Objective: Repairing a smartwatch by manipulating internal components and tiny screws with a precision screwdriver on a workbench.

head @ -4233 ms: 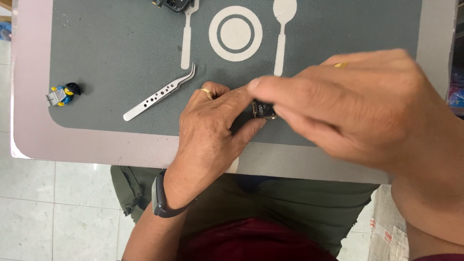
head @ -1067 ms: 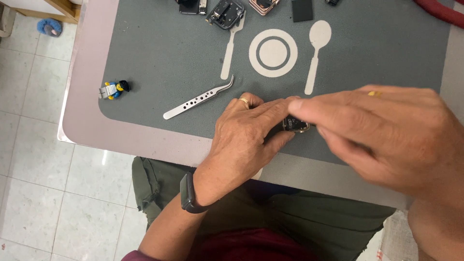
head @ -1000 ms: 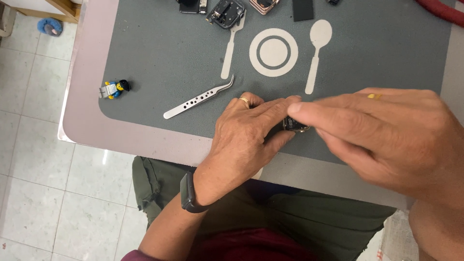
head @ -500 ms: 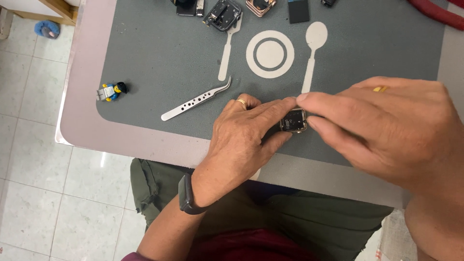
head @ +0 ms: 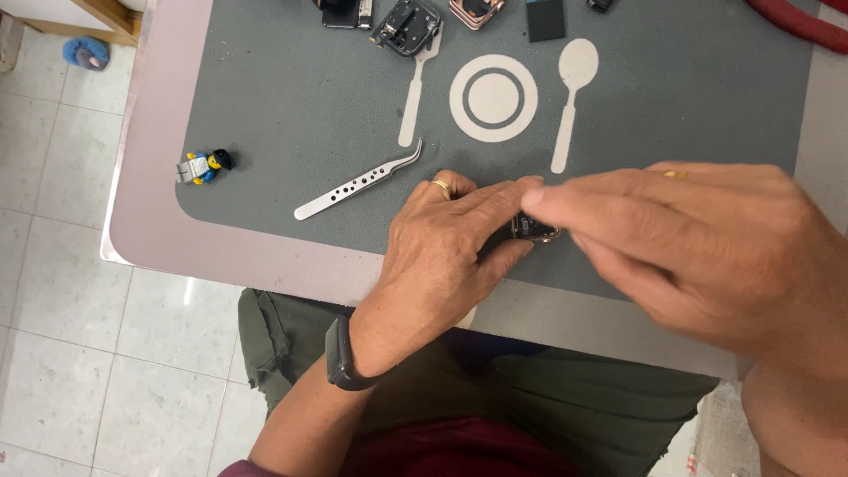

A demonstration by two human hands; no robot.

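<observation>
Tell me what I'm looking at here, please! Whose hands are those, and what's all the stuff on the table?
There is no machine here. A person wears a camera on their head, so you look down at their own two hands and their lap below the table edge. The left hand, with a gold ring and a dark band on the wrist, pinches a small dark gadget against the grey mat. The right hand reaches in with its fingertips at the same gadget; it looks blurred. The mat has a white fork, plate and spoon printed on it. Beside the left hand lie silver tweezers with holes along them. Further left a tiny toy figure lies on its side. Along the top edge of the mat sit several small electronic parts, too small to tell exactly what they are.
</observation>
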